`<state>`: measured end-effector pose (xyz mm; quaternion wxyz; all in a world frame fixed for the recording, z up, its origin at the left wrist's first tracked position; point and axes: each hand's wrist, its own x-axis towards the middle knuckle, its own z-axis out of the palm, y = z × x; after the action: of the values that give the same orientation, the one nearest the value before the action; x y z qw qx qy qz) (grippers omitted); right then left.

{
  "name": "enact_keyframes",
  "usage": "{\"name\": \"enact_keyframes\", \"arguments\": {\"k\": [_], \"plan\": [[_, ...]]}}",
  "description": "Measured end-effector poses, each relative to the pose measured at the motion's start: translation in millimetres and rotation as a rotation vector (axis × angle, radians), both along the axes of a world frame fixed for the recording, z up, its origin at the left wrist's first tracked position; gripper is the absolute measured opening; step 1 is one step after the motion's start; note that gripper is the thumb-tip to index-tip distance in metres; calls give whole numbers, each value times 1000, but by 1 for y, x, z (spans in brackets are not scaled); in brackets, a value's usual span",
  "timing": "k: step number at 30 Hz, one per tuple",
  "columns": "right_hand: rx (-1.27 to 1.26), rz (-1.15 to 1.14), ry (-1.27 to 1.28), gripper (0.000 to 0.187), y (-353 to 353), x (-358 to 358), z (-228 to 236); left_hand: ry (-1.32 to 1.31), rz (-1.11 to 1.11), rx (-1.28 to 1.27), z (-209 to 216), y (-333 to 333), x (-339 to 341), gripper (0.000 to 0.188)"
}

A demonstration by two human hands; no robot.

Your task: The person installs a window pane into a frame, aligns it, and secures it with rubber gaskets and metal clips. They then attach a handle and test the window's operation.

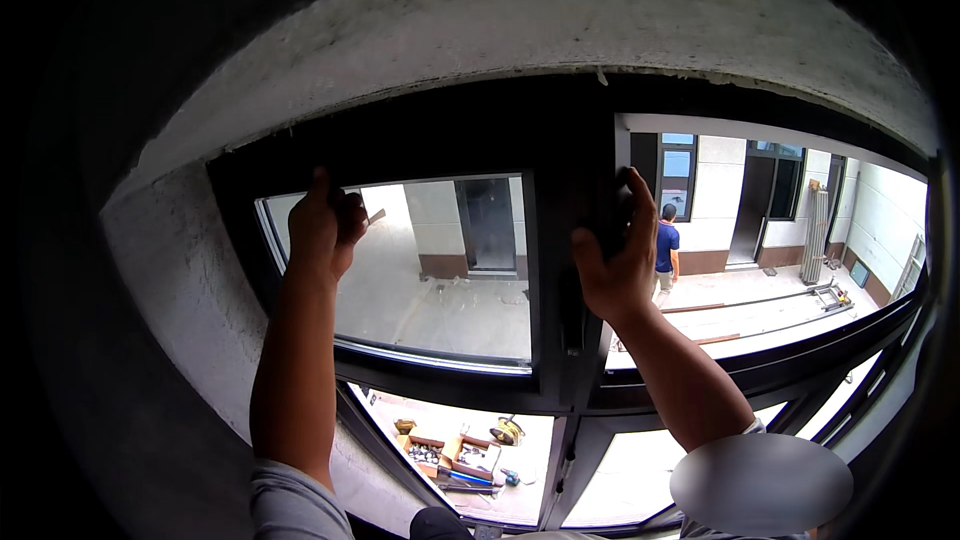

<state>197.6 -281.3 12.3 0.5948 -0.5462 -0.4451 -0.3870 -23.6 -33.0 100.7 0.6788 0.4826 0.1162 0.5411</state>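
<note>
Pale wall [560,15] around a dark window frame [410,130], glazed pane [430,300] at its left, central upright [556,290] beside the pane, right hand [618,268] spread open at the upright, left hand [325,228] half-curled before the pane, grip unclear.

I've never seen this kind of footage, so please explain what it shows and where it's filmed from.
There is no machine: each grip is simply a person's bare hand. The picture comes from a wide fisheye camera on that person's head, so straight edges bend. The left grip is raised to the upper left of a dark window frame; the right grip is at its central upright. Whether either holds anything is unclear. Lower down, open boxes and a reel show on the ground outside. At upper right, long bars lie outside, near a person in a blue top.
</note>
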Motion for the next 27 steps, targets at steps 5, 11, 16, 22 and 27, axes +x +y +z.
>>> {"name": "enact_keyframes", "arguments": {"k": [5,11,16,22,27], "plan": [[-37,-95,31,89,-3,-13,6,129,-58,3,15,7,-13,42],[6,-114,-19,90,-1,-10,4,96,-125,-4,25,6,-15,34],[-2,-33,55,88,2,-2,-2,68,-29,7,7,9,0,35],[3,-1,99,88,3,-4,-1,150,91,242,-17,-15,18,37],[14,55,103,87,-2,1,-7,385,108,1048,-51,-93,59,26]]}}
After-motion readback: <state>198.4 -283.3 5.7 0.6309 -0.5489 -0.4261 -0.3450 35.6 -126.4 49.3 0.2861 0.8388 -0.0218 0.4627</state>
